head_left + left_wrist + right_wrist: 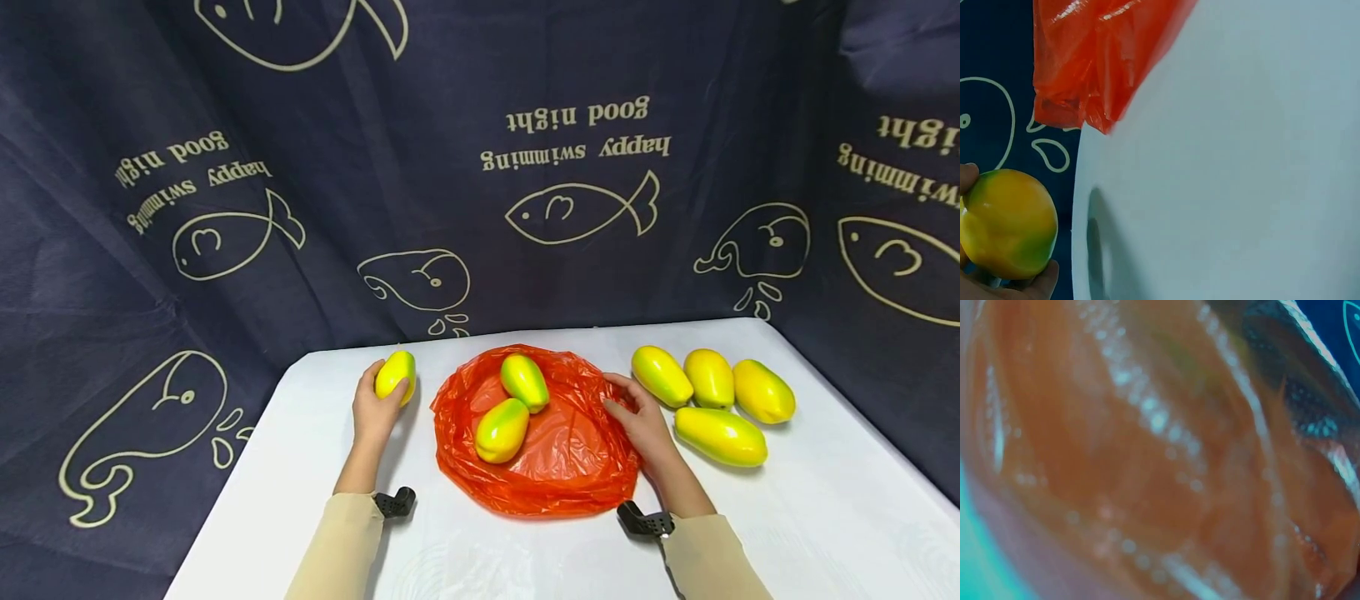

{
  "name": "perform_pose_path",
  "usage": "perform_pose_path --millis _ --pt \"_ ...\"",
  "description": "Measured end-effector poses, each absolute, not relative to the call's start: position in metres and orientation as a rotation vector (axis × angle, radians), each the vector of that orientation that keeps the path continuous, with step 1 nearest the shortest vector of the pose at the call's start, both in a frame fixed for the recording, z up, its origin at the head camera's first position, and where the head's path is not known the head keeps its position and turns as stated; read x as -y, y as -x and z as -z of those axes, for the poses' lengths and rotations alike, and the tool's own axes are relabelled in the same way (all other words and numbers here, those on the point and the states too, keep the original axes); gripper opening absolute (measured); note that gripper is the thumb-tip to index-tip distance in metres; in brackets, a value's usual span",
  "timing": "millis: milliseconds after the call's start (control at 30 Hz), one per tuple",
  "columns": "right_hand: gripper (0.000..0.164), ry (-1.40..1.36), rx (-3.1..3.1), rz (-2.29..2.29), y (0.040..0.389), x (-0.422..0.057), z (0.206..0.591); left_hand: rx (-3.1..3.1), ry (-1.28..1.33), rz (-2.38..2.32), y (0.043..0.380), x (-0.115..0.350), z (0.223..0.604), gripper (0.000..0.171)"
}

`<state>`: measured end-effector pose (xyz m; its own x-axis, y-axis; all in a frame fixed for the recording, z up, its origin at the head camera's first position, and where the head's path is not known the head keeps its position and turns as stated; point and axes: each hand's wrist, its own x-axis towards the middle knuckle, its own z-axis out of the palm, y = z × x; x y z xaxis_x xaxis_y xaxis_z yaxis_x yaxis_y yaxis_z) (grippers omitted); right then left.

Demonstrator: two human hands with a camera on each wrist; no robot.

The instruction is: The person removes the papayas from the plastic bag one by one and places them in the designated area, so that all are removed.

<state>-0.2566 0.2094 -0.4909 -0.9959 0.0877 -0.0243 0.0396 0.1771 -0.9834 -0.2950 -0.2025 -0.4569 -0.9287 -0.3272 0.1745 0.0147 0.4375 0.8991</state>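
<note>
A yellow-green papaya (395,377) is in my left hand (373,412), at the left of the table, fingers and thumb around it. In the left wrist view the same papaya (1013,225) shows its rounded end between the fingertips. A red plastic bag (558,450) lies spread open mid-table with its rim rolled out. Two more papayas, one green-tinged (525,382) and one yellower (502,432), lie touching inside it. My right hand (645,425) grips the bag's right rim between thumb and fingers. Blurred red plastic (1147,456) fills most of the right wrist view.
Several papayas lie grouped right of the bag, the nearest one (722,437) in front of the others, close beside my right hand. The white table (465,567) ends at a dark blue curtain (420,192) with printed fish and whales.
</note>
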Motion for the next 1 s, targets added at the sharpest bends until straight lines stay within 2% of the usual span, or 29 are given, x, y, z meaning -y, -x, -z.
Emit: perform_pose_path --millis 1000 --pt "0.049 0.118 2.413 -1.929 0.256 -0.208 0.490 2.414 -0.315 1.470 0.293 0.212 0.472 0.063"
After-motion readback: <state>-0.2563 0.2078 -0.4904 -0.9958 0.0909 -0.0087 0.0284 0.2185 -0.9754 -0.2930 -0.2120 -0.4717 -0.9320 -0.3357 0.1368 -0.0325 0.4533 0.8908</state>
